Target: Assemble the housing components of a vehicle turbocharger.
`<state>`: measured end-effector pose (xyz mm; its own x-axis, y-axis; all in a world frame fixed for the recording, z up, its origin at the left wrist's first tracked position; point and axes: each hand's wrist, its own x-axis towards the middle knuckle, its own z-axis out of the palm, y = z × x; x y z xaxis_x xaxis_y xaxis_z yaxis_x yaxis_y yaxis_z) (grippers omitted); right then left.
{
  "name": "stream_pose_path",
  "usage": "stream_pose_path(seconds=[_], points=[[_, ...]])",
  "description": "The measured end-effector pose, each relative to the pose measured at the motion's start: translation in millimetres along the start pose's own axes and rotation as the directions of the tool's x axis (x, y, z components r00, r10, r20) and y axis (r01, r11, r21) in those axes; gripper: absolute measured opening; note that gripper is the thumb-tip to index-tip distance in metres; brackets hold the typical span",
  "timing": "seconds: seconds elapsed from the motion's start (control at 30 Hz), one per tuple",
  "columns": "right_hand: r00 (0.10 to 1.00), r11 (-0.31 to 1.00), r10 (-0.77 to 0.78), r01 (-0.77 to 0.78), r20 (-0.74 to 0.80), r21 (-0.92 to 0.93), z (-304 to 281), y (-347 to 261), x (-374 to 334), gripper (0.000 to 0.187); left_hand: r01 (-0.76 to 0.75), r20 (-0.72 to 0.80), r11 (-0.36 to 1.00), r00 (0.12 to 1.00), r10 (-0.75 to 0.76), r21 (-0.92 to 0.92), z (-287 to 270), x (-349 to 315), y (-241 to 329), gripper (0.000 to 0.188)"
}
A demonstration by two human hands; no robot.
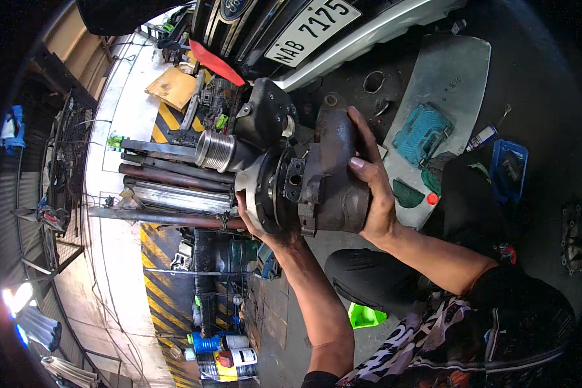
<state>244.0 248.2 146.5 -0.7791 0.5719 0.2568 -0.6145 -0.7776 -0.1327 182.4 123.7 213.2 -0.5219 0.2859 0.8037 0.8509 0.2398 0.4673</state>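
Note:
A dark, greasy turbocharger (333, 171) is held up in front of me between both hands. Its silvery ribbed pipe end (215, 151) points left, and a black rounded housing sits at its upper left. My left hand (268, 234) is wrapped round the pale metal ring on the left side from below, its fingers partly hidden behind the part. On the other side, my right hand (376, 194) grips the rusty brown cast housing, with fingers and thumb over its right edge. A bolt hole shows in the flange at the top.
A vehicle's front with a number plate (313, 32) stands ahead. To the right, a metal sheet (456, 81) carries a teal tool case (421, 134); a blue bin (509, 169) lies beyond it. Metal bars (174, 196) lie left, near yellow-black stripes. A green tray (366, 315) is near my knee.

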Motion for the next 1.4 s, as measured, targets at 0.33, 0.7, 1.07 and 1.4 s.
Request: stream_pose_path(seconds=[0.33,0.7,1.07,1.4], points=[[0.999,0.999,0.030,-0.030,0.012,0.042,2.6,-2.0,-1.9,0.072,0.115,-0.113,0.972,0.984,-0.140,-0.204,-0.4,-2.2,2.5,0.035],[1.000,0.999,-0.024,0.024,0.004,-0.037,4.2,-7.6,0.2,0.073,-0.140,-0.027,0.985,0.989,0.143,0.099,-6.9,-2.3,-15.6,0.038],[1.000,0.999,0.024,-0.024,-0.007,-0.035,5.6,-18.7,0.8,0.074,-0.208,0.074,0.976,0.974,0.213,-0.064,-16.0,-10.8,-39.8,0.051],[1.000,0.999,0.023,-0.022,-0.015,0.025,4.6,-19.8,1.6,0.071,-0.203,0.026,0.976,0.978,0.206,-0.078,-11.9,-11.2,-41.1,0.061]])
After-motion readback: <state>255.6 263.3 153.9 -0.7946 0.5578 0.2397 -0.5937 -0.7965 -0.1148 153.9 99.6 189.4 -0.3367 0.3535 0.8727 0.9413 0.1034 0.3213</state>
